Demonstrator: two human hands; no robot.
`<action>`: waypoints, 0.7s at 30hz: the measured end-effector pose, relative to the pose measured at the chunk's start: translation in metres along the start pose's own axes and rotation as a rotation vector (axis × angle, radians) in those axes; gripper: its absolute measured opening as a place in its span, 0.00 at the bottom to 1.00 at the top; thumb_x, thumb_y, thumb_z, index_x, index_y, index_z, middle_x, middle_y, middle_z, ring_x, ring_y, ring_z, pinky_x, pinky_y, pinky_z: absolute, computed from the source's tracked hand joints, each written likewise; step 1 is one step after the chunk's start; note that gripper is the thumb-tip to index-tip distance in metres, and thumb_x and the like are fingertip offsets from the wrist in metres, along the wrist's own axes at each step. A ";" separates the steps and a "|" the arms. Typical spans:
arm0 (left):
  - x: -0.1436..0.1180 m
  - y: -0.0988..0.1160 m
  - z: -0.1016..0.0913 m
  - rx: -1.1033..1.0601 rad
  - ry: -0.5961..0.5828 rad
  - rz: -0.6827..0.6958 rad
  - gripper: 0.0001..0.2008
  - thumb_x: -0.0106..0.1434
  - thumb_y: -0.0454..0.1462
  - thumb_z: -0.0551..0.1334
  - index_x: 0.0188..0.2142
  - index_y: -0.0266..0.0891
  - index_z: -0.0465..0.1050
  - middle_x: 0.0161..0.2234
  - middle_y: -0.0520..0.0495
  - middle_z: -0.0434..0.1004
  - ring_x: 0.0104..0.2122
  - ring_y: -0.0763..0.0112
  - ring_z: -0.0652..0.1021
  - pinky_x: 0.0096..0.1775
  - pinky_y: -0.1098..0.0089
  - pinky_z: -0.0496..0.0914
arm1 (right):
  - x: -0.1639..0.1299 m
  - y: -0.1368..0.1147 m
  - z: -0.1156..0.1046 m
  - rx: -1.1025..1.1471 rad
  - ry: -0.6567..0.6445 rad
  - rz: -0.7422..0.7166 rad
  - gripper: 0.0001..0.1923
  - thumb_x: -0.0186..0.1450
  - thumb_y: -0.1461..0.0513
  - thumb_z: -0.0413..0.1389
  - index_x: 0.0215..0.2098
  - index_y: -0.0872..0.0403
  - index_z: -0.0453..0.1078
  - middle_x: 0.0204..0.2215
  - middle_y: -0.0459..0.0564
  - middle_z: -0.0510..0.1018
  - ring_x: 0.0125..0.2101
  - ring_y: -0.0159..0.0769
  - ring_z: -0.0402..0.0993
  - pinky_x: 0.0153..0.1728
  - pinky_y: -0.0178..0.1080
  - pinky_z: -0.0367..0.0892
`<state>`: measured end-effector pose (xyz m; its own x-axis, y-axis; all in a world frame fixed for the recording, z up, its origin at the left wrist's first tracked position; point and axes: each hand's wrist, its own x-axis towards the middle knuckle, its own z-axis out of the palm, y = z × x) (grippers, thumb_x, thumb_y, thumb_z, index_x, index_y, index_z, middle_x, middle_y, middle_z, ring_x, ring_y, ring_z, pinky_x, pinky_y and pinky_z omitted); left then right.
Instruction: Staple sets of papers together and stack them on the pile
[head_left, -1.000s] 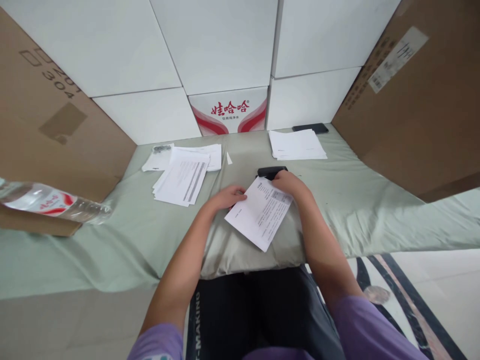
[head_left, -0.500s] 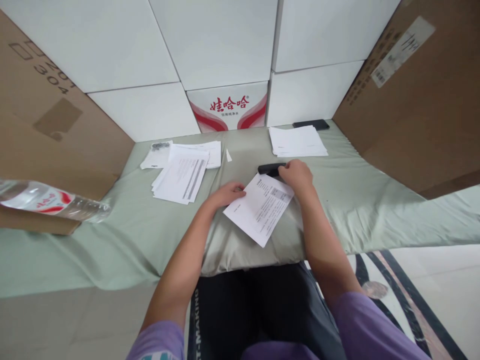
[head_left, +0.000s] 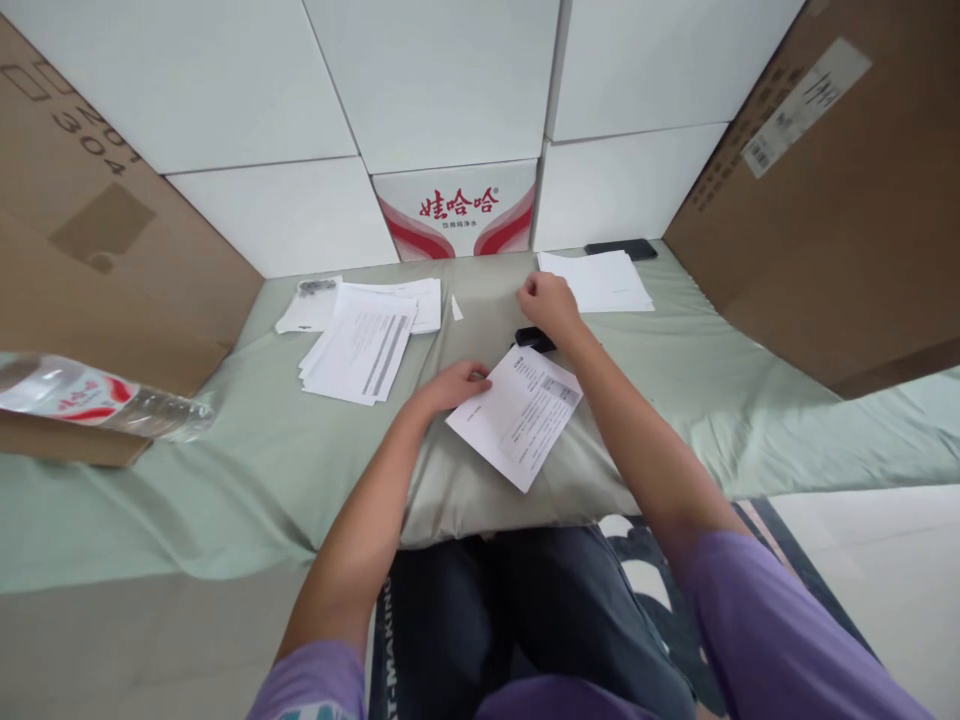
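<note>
While the left hand (head_left: 450, 388) lies flat, pinning the white printed sheet (head_left: 517, 415), the right hand (head_left: 546, 300), loosely curled and empty, should lift one sheet cleanly off the white paper stack (head_left: 604, 280) beyond the black stapler (head_left: 534, 339).

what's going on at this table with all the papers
A person in purple sleeves sits at a cloth-covered table handling paperwork. The left hand rests on the edge of a printed sheet lying in front of them. The right hand, closed in a loose fist, is just above a black stapler, near a neat white paper stack. A looser pile of printed sheets lies to the left, and a water bottle lies on its side.
</note>
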<state>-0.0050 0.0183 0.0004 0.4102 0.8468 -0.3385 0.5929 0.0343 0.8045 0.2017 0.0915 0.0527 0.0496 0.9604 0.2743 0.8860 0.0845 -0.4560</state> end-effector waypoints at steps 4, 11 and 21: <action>-0.002 0.003 0.002 -0.079 -0.023 -0.048 0.10 0.63 0.39 0.61 0.43 0.38 0.72 0.33 0.48 0.78 0.29 0.70 0.77 0.29 0.73 0.68 | 0.008 -0.004 0.032 -0.127 0.053 -0.022 0.13 0.69 0.63 0.45 0.45 0.55 0.70 0.37 0.58 0.78 0.37 0.43 0.72 0.38 0.41 0.61; 0.000 0.001 0.003 -0.129 -0.045 -0.051 0.10 0.63 0.39 0.61 0.43 0.38 0.72 0.33 0.47 0.79 0.30 0.70 0.78 0.30 0.72 0.69 | 0.006 0.005 0.046 -0.158 0.011 0.082 0.15 0.72 0.62 0.42 0.50 0.55 0.67 0.40 0.60 0.78 0.40 0.46 0.74 0.38 0.42 0.63; -0.001 0.001 0.003 -0.105 -0.044 -0.040 0.11 0.63 0.39 0.60 0.44 0.38 0.73 0.34 0.46 0.79 0.30 0.69 0.78 0.29 0.72 0.68 | 0.012 0.005 0.050 -0.250 -0.124 0.103 0.16 0.68 0.67 0.44 0.49 0.55 0.70 0.43 0.62 0.78 0.42 0.48 0.76 0.39 0.43 0.67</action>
<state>-0.0030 0.0163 -0.0003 0.4193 0.8196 -0.3904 0.5342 0.1249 0.8361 0.1832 0.1169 0.0116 0.1023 0.9869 0.1248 0.9660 -0.0686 -0.2492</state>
